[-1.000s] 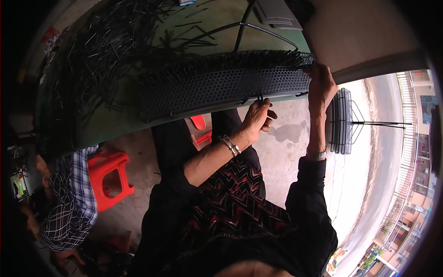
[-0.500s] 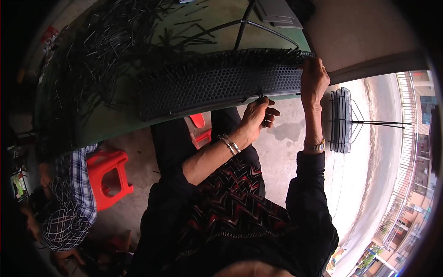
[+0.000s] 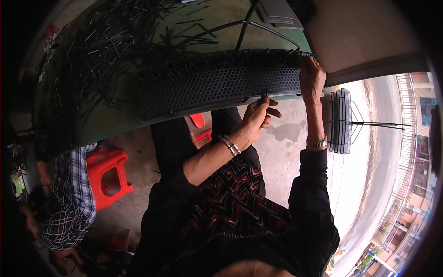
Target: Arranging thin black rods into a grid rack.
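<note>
Since a second ago, the pile of dark strips [image 3: 106, 37] and the perforated black panel [image 3: 203, 90] have stayed put; the left hand [image 3: 255, 119] has barely moved, while the right hand [image 3: 313, 81] has shifted slightly left. The panel lies along the near edge of the green table [image 3: 99, 127] — long axis left to right, right end angled a little away from the person, a bristling row [image 3: 240, 59] along its far side. The left thumb and forefinger pinch dark pieces [image 3: 264, 91] at the near edge, other fingers loosely curled. The right fingers bunch at the row's right end — whether they grip anything, I cannot tell.
</note>
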Available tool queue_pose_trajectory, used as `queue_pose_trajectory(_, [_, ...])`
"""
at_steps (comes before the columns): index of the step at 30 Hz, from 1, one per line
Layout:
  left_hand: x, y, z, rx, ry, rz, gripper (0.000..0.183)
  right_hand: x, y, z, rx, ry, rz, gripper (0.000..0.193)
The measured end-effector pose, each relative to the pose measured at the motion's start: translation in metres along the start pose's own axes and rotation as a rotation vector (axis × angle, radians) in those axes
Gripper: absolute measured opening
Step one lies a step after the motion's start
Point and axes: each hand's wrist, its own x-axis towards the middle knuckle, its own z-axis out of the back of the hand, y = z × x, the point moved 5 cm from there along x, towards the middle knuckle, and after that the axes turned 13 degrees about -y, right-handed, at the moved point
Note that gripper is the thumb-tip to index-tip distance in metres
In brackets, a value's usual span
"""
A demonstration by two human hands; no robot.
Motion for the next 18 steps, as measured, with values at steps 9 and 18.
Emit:
queue_pose_trajectory(9, [-0.005, -0.009, -0.005, -0.033, 0.039, -0.058, 0.04, -0.016, 0.016, 0.0, -0.429, -0.178, 0.233, 0.02])
queue_pose_trajectory(18, [-0.008, -0.008, -0.01, 0.082, 0.118, -0.123, 0.038, -0.065, 0.035, 0.007, 0.493, 0.676, -0.54, 0.029])
